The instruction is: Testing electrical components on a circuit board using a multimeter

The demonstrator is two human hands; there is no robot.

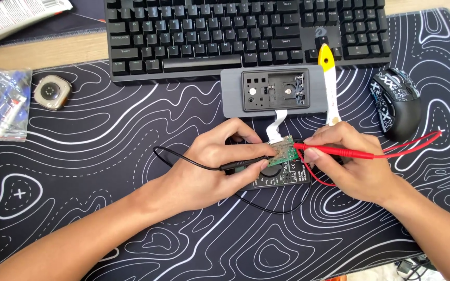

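On the black desk mat with white contour lines (79, 171) covering my worktop, the biggest thing is the black mechanical keyboard (246, 36) along the far edge, then the grey device housing (230, 96) lying open just in front of it, with a white ribbon cable (278, 125) running down from it to the small green circuit board (283, 151). A black multimeter (279, 179) lies under the board and partly under my hands. To the right sit the patterned black mouse (398, 104) and a yellow-and-white pry tool (330, 88); far left, a smartwatch body (52, 92) and a clear bag of small parts (3, 101).

My left hand (209, 166) is closed around the black probe (246, 164), thumb and fingers pinching it, its tip at the board's left edge. My right hand (347, 161) is closed the same way on the red probe (334, 151), its tip meeting the board's right side.

To do this probing well, I judge that both tips should rest steadily on their separate contacts (I cannot make out the exact pads), wrists braced on the mat, without tugging the ribbon or bridging neighbouring points.
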